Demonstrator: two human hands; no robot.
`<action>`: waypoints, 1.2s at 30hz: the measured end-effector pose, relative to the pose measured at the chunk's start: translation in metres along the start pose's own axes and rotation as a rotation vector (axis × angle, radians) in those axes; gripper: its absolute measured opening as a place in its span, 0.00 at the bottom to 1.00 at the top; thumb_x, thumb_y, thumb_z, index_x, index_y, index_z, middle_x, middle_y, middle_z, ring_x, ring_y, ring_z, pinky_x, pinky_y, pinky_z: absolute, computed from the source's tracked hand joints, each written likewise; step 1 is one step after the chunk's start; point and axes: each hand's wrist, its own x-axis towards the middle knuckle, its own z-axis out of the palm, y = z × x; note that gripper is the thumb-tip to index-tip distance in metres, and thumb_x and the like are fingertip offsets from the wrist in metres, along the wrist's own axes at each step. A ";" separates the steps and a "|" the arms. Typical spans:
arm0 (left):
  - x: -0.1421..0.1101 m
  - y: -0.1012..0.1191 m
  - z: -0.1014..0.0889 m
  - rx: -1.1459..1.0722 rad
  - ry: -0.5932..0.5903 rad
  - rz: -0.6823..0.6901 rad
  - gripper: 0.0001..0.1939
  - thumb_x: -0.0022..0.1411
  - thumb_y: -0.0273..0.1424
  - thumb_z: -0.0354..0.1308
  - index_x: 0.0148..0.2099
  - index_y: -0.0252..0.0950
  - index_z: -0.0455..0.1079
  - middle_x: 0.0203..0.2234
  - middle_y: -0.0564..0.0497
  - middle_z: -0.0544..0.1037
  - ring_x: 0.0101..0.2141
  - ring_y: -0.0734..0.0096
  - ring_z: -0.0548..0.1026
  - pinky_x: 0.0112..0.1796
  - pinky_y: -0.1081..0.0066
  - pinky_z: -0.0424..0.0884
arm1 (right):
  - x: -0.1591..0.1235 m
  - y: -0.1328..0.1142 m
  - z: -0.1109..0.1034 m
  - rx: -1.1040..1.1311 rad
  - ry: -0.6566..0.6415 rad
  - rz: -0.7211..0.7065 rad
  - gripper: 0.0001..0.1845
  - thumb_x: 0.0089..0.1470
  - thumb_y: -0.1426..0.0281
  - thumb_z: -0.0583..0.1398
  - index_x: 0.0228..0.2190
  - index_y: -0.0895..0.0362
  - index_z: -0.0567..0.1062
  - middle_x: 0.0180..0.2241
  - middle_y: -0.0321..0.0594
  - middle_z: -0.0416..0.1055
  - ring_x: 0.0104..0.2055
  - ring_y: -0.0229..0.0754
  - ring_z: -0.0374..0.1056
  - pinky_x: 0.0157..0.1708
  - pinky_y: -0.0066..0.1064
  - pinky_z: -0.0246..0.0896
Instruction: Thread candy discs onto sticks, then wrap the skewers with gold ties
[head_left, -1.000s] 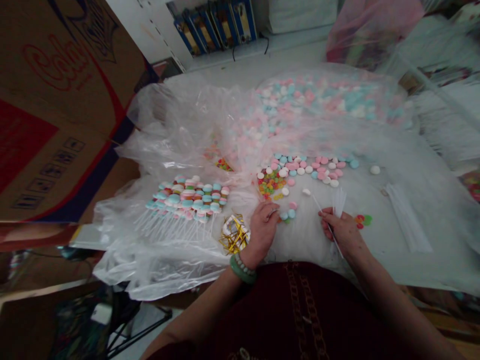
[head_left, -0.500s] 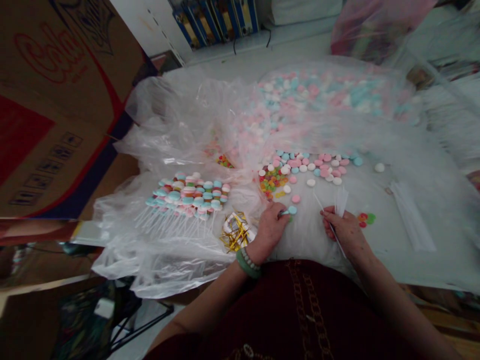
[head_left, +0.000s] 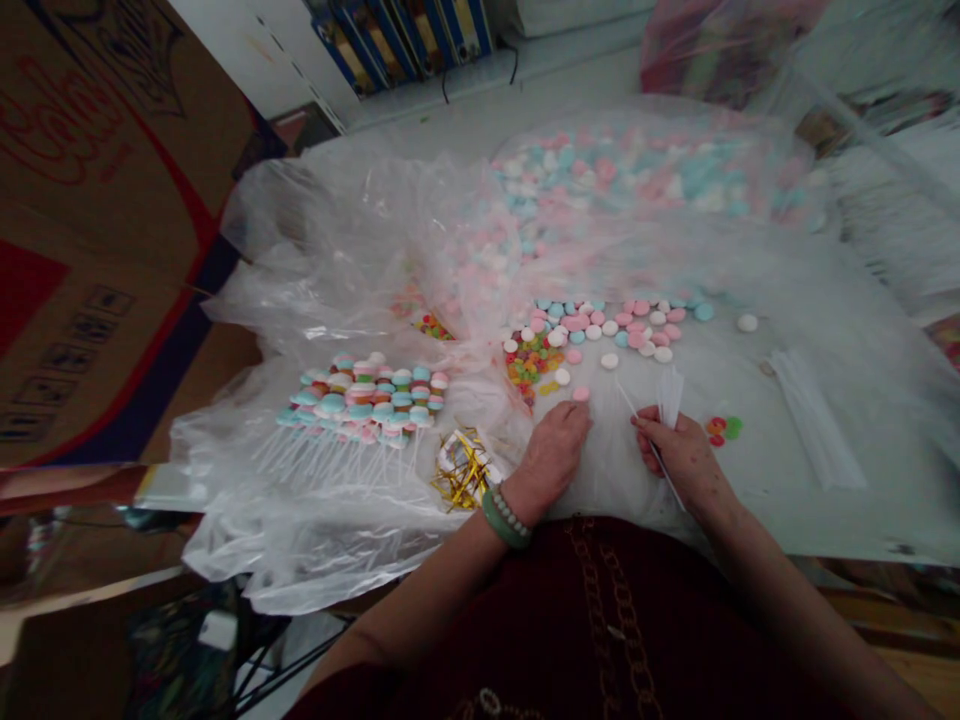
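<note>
My left hand (head_left: 556, 445), with a green bangle and bead bracelet at the wrist, is closed low over the plastic sheet. Its fingertips lie just below a pink marshmallow (head_left: 581, 395); whatever is under the fingers is hidden. My right hand (head_left: 681, 450) grips a bundle of thin white sticks (head_left: 670, 392) standing up from the fist. One single stick (head_left: 625, 399) slants out between its thumb and finger. Just beyond the hands are loose pink, white and blue marshmallows (head_left: 596, 332) and a pile of colourful gummy rings (head_left: 534, 362).
Finished-looking marshmallow skewers (head_left: 367, 400) lie in rows at left. Gold twist ties (head_left: 463, 470) sit beside my left wrist. A large clear bag of marshmallows (head_left: 637, 175) lies behind. At right are a few gummies (head_left: 724, 430) and more white sticks (head_left: 817, 420). A cardboard box (head_left: 112, 230) stands left.
My left hand has shifted slightly right and turned palm down; the blue marshmallow at its fingertips is now out of sight. My right hand keeps its sticks. The whole view has shifted a little.
</note>
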 end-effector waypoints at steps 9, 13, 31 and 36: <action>-0.001 -0.003 -0.005 0.129 -0.055 -0.045 0.16 0.64 0.25 0.45 0.52 0.35 0.63 0.38 0.45 0.71 0.40 0.66 0.69 0.43 0.67 0.69 | -0.001 0.000 -0.001 0.026 -0.007 -0.002 0.10 0.45 0.63 0.60 0.26 0.56 0.67 0.13 0.27 0.61 0.11 0.31 0.53 0.09 0.23 0.44; -0.001 -0.005 -0.007 0.150 -0.071 -0.021 0.15 0.63 0.24 0.45 0.50 0.34 0.67 0.40 0.44 0.71 0.41 0.65 0.69 0.45 0.67 0.67 | 0.000 -0.001 -0.003 0.019 -0.018 -0.014 0.10 0.45 0.63 0.60 0.25 0.56 0.67 0.13 0.27 0.60 0.10 0.31 0.53 0.09 0.23 0.44; 0.013 -0.024 -0.034 -1.643 0.136 -0.779 0.11 0.51 0.25 0.63 0.39 0.30 0.72 0.26 0.51 0.76 0.23 0.79 0.72 0.25 0.78 0.70 | -0.027 -0.003 0.021 -0.630 -0.151 -0.374 0.13 0.52 0.63 0.53 0.35 0.53 0.76 0.34 0.40 0.76 0.37 0.46 0.69 0.39 0.35 0.60; 0.012 -0.021 -0.023 -1.688 0.099 -0.770 0.10 0.51 0.24 0.63 0.39 0.29 0.72 0.25 0.52 0.75 0.22 0.80 0.72 0.26 0.79 0.70 | -0.027 -0.005 0.022 -0.660 -0.125 -0.368 0.14 0.53 0.62 0.52 0.34 0.53 0.76 0.31 0.39 0.75 0.34 0.45 0.69 0.36 0.33 0.60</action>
